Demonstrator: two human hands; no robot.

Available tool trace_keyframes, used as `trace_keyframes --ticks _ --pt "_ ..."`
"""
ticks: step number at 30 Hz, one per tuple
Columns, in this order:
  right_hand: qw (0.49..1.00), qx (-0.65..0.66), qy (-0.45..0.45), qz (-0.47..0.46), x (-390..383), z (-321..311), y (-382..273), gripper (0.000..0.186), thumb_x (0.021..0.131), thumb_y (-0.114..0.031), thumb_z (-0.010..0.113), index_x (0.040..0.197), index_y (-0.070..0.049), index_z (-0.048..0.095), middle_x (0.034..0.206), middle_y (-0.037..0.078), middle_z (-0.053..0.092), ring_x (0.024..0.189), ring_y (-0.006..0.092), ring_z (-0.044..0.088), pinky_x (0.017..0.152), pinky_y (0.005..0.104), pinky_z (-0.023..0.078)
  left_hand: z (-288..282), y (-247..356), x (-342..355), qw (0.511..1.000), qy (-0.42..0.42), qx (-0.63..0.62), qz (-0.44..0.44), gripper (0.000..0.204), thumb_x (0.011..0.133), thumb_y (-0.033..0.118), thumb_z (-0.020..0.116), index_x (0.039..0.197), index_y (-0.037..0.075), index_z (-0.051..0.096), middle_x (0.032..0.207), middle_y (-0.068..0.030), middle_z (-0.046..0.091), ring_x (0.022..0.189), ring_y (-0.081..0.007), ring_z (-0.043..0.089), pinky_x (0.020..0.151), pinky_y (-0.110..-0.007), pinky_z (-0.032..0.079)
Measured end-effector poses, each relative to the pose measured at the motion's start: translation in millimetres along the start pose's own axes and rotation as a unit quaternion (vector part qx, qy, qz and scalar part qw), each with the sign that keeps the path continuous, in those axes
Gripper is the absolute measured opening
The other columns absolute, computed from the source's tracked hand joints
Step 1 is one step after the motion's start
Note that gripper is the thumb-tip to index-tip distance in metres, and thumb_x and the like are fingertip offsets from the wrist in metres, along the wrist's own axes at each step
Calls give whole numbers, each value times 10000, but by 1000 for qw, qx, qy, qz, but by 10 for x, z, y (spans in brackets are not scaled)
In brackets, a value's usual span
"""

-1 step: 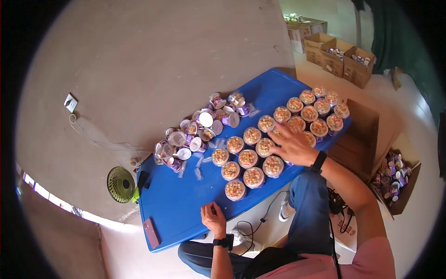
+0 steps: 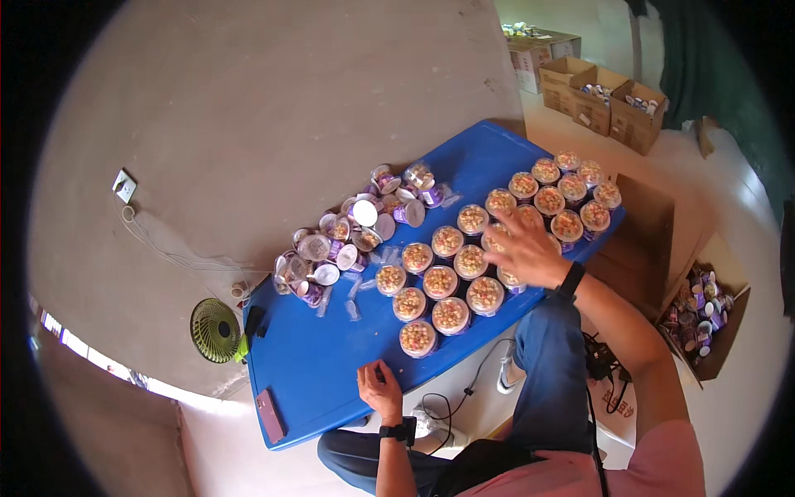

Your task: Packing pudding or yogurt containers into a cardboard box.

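Shifted slightly forward, the right hand [image 2: 530,253] spreads its fingers apart over clear-topped cups [image 2: 441,282] standing upright on the blue counter [image 2: 319,369], beneath and around it. Farther from most cups, the left hand [image 2: 381,391] curls near the edge; whether it grips anything cannot be told.

From my end, I'd call this a small packing workshop tbh: bare wall [image 2: 273,99], blue table [image 2: 323,364] with rows of lidded cups [image 2: 470,262], open cardboard boxes [image 2: 590,114] on the floor [image 2: 691,186].
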State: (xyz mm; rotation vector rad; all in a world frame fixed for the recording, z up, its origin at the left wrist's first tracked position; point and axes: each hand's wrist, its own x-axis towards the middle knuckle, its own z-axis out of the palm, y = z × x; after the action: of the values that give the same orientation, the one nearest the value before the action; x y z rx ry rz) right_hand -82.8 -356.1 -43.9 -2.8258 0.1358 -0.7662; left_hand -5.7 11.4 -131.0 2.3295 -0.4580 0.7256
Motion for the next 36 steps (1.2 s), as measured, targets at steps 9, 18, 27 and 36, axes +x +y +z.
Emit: trace_keyframes --ticks 9,18,27,36 --pt "990 -17 -61 128 -48 -178 807 526 938 -495 425 1317 -140 512 1423 183 388 1317 359 337 1089 593 141 34 -6 -6 1000 6 8 19 30 835 64 607 832 36 597 803 -97 567 680 -270 570 601 -378 458" --pt "939 -107 -171 279 28 -562 1506 602 939 -526 364 1407 -150 395 1494 186 278 1364 405 244 1076 597 176 2 24 12 999 19 7 32 36 832 66 604 823 34 591 789 -100 562 666 -276 553 598 -385 439" --pt "959 -106 -149 219 470 -287 1556 622 917 -575 377 1388 -171 433 1465 177 338 1370 396 251 1100 560 180 32 -24 -20 1000 8 -4 10 87 847 98 602 794 36 573 767 -106 542 662 -290 540 599 -410 421" --pt "970 -36 -236 45 622 21 848 604 931 -560 353 1405 -189 407 1478 192 312 1383 386 240 1106 564 159 10 -18 1 1000 -1 16 -3 85 847 104 604 793 47 575 760 -103 543 680 -292 543 613 -409 422"
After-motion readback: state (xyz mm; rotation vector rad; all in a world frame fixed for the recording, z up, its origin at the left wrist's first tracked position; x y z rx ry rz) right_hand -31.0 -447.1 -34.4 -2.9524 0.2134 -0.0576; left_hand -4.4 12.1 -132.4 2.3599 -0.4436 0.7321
